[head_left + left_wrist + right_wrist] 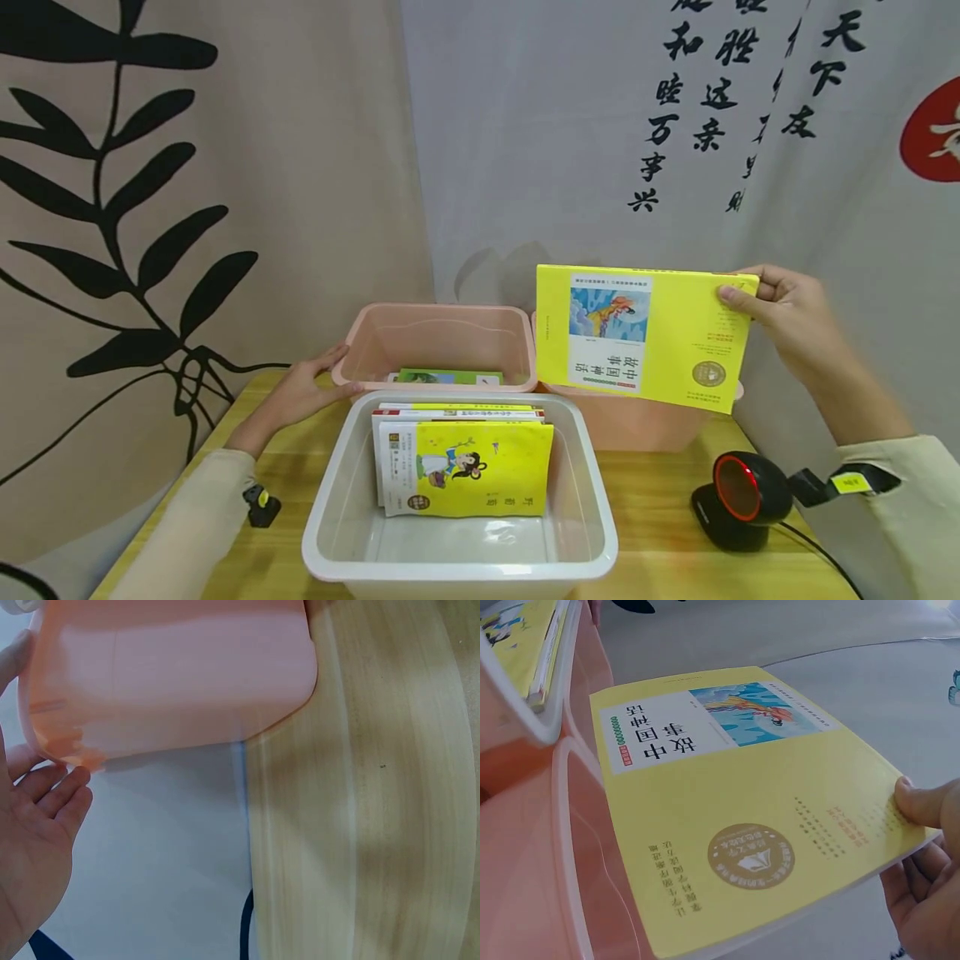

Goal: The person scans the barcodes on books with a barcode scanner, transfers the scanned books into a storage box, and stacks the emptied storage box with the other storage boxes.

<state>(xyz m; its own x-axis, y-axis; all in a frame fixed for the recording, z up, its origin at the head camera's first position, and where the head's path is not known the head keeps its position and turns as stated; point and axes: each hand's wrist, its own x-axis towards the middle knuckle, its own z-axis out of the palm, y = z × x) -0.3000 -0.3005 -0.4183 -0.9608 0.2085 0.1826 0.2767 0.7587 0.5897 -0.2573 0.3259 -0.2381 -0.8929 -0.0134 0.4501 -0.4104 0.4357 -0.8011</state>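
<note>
My right hand [797, 321] pinches a yellow book [675, 333] by its right end, thumb on the cover and fingers behind. The book is held up in front of the right pink bin [637, 421], hiding much of it. The right wrist view shows the book's cover [757, 795] with a blue picture and a round gold seal. My left hand [303, 396] rests at the left rim of the left pink bin [442, 312], its fingers spread along that edge. In the left wrist view, the fingertips touch the pink bin's wall [187, 682]. A green book [450, 377] lies inside this bin.
A pale grey-white bin [592, 483] stands in front, holding several upright books [483, 475]. To the right on the wooden table [645, 517] sits a black device with a red ring [738, 492] and a cable. A printed cloth hangs behind.
</note>
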